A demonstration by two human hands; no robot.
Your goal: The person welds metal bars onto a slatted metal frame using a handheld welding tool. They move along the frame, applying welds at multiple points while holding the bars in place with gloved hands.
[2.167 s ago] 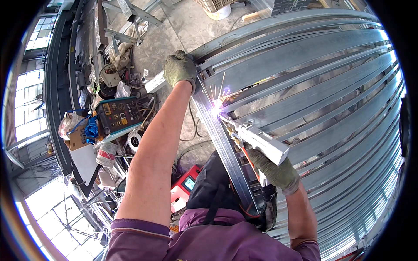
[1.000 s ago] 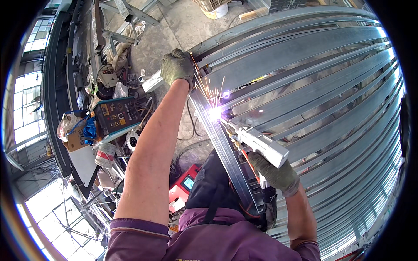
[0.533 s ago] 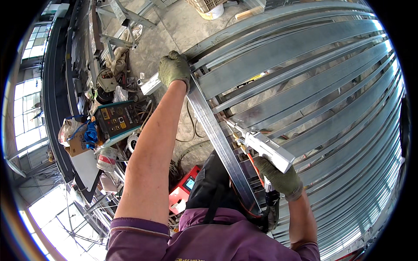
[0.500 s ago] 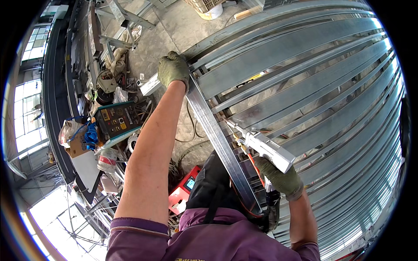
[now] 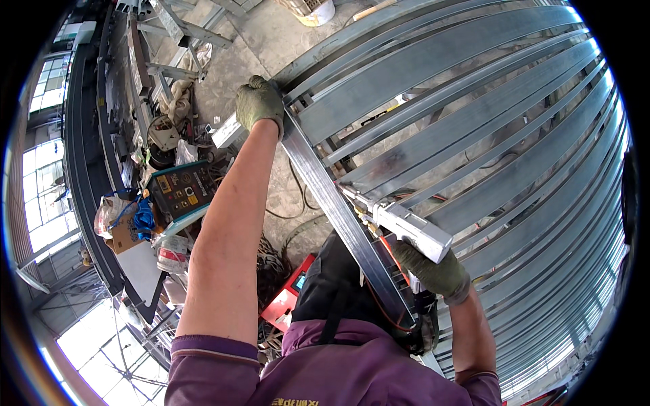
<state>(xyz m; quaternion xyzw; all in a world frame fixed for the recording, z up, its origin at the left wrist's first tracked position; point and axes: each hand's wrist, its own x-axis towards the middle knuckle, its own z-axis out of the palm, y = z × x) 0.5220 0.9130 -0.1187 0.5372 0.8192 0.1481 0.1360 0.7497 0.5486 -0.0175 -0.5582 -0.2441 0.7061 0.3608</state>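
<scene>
My left hand [image 5: 260, 107], in an olive-green glove, is closed over the far end of a shiny metal bar [image 5: 332, 199]. This bar runs along the ends of several long grey metal slats [image 5: 440, 71]. In its own green glove, my right hand [image 5: 433, 272] grips a silver handheld welding gun [image 5: 414, 230], with an orange-red hose along its side. The gun's narrow nozzle points at the spot where the bar meets a slat, next to a darkened patch; whether the tip touches is too small to tell. The gun body hides part of my right fingers.
Left of my arm sit a black control-panel machine [image 5: 184, 193], a blue cord bundle [image 5: 143, 218] and cluttered scrap. A red machine with a small screen [image 5: 288, 298] stands beside my leg. Cables [image 5: 298, 233] lie on the concrete floor. Metal stands [image 5: 183, 34] rise at the far left.
The view has shifted slightly. The welding gun's nozzle has moved a little left, closer to the bar. My left hand keeps its grip on the bar's end.
</scene>
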